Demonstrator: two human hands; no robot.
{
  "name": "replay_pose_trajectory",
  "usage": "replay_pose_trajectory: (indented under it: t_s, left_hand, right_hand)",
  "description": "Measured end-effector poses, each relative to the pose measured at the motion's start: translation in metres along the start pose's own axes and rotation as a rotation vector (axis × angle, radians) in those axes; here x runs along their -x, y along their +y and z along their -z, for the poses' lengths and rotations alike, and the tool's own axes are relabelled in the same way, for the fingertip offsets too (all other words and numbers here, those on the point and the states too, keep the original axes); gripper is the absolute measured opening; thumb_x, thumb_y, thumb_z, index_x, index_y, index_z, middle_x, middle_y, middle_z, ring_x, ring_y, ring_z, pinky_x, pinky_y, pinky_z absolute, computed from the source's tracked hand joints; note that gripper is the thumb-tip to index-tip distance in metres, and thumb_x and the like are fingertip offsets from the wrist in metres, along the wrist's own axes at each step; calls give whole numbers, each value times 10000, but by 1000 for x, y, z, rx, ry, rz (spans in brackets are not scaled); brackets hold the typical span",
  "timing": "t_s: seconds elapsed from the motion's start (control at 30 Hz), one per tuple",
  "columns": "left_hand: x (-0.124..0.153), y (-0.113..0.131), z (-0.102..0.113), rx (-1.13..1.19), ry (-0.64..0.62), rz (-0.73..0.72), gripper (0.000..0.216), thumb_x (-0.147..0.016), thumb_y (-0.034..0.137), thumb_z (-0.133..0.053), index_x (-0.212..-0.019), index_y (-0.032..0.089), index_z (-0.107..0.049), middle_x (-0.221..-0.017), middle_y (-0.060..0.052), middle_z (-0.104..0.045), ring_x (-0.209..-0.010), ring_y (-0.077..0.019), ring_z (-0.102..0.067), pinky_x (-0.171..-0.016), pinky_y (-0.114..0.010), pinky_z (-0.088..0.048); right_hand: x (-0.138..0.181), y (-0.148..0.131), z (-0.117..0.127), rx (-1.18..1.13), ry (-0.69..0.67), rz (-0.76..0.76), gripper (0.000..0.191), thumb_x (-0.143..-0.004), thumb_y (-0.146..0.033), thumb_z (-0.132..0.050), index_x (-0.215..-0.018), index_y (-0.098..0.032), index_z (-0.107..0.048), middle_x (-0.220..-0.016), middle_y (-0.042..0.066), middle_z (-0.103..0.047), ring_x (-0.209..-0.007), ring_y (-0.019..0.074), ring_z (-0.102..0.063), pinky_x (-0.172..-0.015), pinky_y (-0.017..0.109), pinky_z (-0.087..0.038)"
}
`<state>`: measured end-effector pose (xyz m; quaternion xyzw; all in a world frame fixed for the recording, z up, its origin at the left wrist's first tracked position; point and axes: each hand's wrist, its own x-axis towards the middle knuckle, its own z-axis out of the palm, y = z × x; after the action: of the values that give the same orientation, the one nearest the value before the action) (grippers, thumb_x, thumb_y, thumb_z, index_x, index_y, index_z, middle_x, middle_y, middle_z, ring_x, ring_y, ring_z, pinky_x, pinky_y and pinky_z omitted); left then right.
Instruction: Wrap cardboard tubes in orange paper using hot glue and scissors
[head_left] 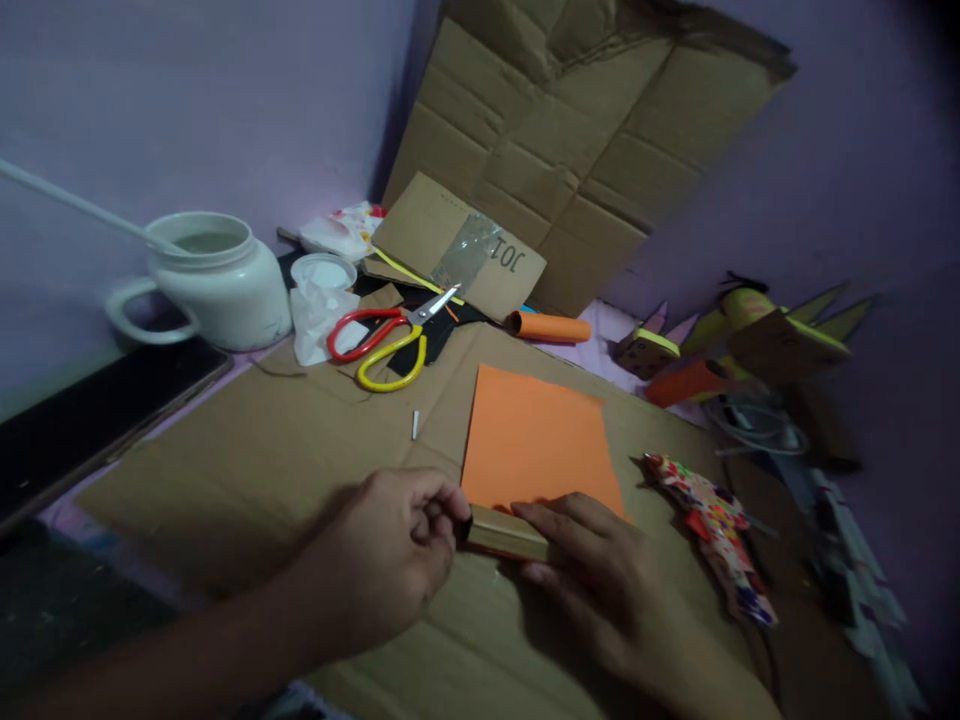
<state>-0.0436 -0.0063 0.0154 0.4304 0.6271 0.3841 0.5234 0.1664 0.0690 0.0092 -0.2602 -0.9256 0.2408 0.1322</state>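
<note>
An orange paper sheet (536, 440) lies flat on a large cardboard sheet (255, 470). At its near edge sits a small cardboard strip (504, 533). My left hand (390, 560) is curled, with fingertips pinched on the strip's left end. My right hand (600, 575) lies over the strip's right end, fingers pressing it down where it meets the orange paper. The strip's right part is hidden under my right hand.
Red-and-yellow scissors (386, 335) lie behind the paper, beside a white jar (217, 280) with a stick in it, a lid (324, 270) and crumpled plastic. An orange paper roll (547, 326), a patterned paper scrap (716, 525), leaning cardboard (592, 140) and paper crafts (750, 335) surround the area.
</note>
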Motion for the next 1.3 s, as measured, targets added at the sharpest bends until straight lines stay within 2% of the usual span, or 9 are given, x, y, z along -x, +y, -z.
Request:
replay_pose_trajectory:
  t_s: [0.23, 0.37, 0.47, 0.63, 0.77, 0.9, 1.0, 1.17, 1.3]
  left_hand:
    - [5, -1, -11, 152, -17, 174, 207, -621, 303, -602, -746, 206, -467, -486, 105, -431, -369, -51, -347, -346, -154, -282]
    - [4, 5, -14, 193, -29, 327, 237, -676, 321, -594, -825, 214, -444, -491, 101, -512, -272, -55, -353, -268, -151, -257]
    - [4, 5, -17, 254, -31, 353, 309, -681, 315, -610, -916, 208, -440, -501, 96, -537, -262, -63, -388, -259, -147, -277]
    - [3, 4, -22, 327, -156, 386, 398, -658, 335, -635, -991, 176, -486, -542, 66, -572, -293, -77, -461, -272, -157, -334]
    - [-1, 3, -25, 307, -168, 414, 331, -635, 415, -655, -819, 165, -537, -551, 49, -578, -292, -72, -461, -277, -171, -343]
    - [-2, -3, -32, 192, -50, 386, 371, -653, 517, -613, -576, 177, -488, -376, 61, -462, -285, -69, -415, -310, -171, -326]
    - [-1, -9, -36, 145, 46, 369, 408, -638, 562, -589, -536, 180, -490, -383, 37, -483, -326, -82, -448, -358, -189, -362]
    - [-1, -18, -32, 126, 11, 412, 444, -609, 612, -584, -561, 174, -530, -419, 2, -544, -363, -113, -489, -402, -228, -398]
    - [1, -19, -25, 197, -59, 397, 422, -674, 577, -595, -625, 158, -590, -498, -12, -591, -456, -133, -547, -466, -238, -444]
  right_hand:
    - [-4, 0, 5, -82, -63, -62, 311, -870, -244, -540, -1177, -221, -583, -908, 73, -642, -817, 204, -611, -681, 323, -491]
    - [-6, 1, 9, -124, -72, -98, 290, -869, -256, -549, -1152, -232, -605, -903, 61, -645, -818, 201, -612, -690, 326, -487]
    - [-9, 1, 11, -168, -98, -142, 279, -870, -260, -553, -1143, -255, -610, -897, 46, -644, -812, 196, -609, -690, 326, -483]
    - [-13, 0, 14, -216, -134, -139, 219, -864, -222, -548, -1065, -255, -629, -895, 43, -642, -810, 195, -600, -687, 327, -474]
    - [-16, 0, 15, -233, -136, -93, 169, -870, -215, -539, -1011, -241, -630, -911, 47, -644, -806, 186, -594, -687, 314, -473]
    - [-18, -1, 17, -209, -144, -91, 218, -856, -212, -570, -1066, -225, -623, -921, 54, -655, -808, 188, -606, -690, 312, -491]
    - [-8, -5, 23, -123, -60, -105, 381, -815, -182, -616, -1190, -214, -559, -1041, 76, -662, -918, 218, -613, -780, 347, -505]
    - [37, -12, 36, 82, 348, -137, 438, -835, -170, -582, -1258, -226, -483, -1176, 99, -624, -1066, 238, -584, -873, 353, -490]
    - [61, -5, 31, 94, 387, -166, 406, -810, -244, -637, -1200, -234, -525, -1074, 78, -667, -980, 235, -622, -810, 337, -518]
